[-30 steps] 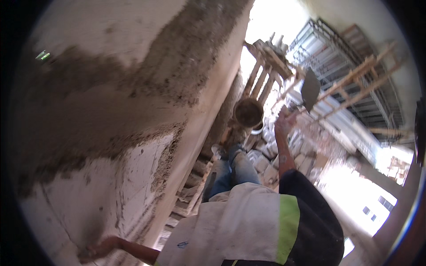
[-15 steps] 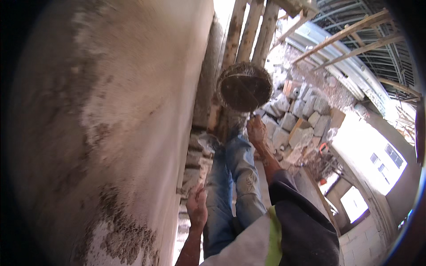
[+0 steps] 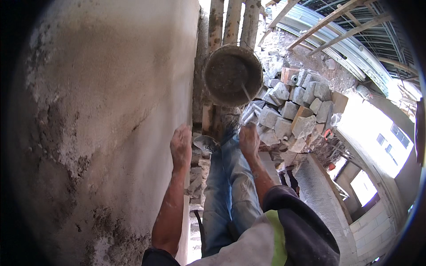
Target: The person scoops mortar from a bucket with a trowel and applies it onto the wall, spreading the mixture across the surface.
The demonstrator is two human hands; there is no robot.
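My left hand [image 3: 181, 146] is closed beside the rough plastered wall [image 3: 97, 111] that fills the left side; what its fingers hold, if anything, is hidden. My right hand [image 3: 249, 139] is closed just below a round, mortar-stained bucket [image 3: 222, 71]; I cannot make out what is in it. A thin straight piece [image 3: 244, 88] slants inside the bucket's rim. The bucket sits over long wooden planks [image 3: 233, 20]. My legs in dusty jeans show between my forearms, with the feet near the planks.
A heap of grey blocks and rubble [image 3: 286, 115] lies right of the bucket. Timber poles [image 3: 328, 24] and long metal sheeting [image 3: 306, 24] are at upper right. A concrete ledge [image 3: 317, 195] and wall openings [image 3: 364, 186] are lower right, with dark leg-like shapes [image 3: 290, 179] near the ledge.
The view has swung round toward the bucket. My left hand has risen from the wall's lower part. My right hand, earlier raised with a trowel, is lower; the trowel is not clearly visible now.
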